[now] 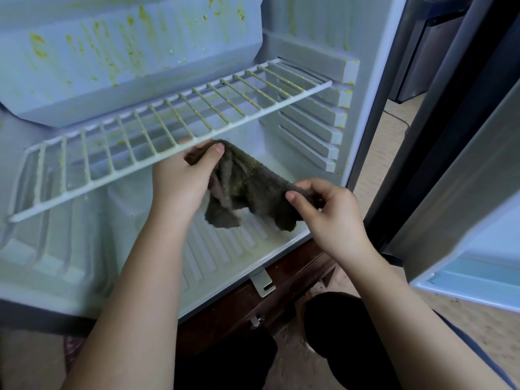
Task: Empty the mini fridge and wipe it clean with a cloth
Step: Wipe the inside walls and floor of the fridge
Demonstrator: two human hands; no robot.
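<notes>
The mini fridge (306, 46) stands open with nothing stored inside; yellow-green smears streak its back wall and freezer flap. A white wire shelf (157, 130) spans it, speckled with the same residue. A dark grey cloth (247, 184), dotted with yellow crumbs, is stretched between both hands just under the shelf's front edge. My left hand (185, 175) pinches the cloth's upper left corner right by the shelf's front bar. My right hand (323, 209) pinches the cloth's right end, lower and nearer to me, above the ribbed fridge floor (225, 249).
The fridge door (461, 209) hangs open on the right. The fridge sits on a dark wooden cabinet (281, 280) with a metal latch. My dark-clothed knees are below, on a beige carpet (478, 316). Another appliance stands at the far right back.
</notes>
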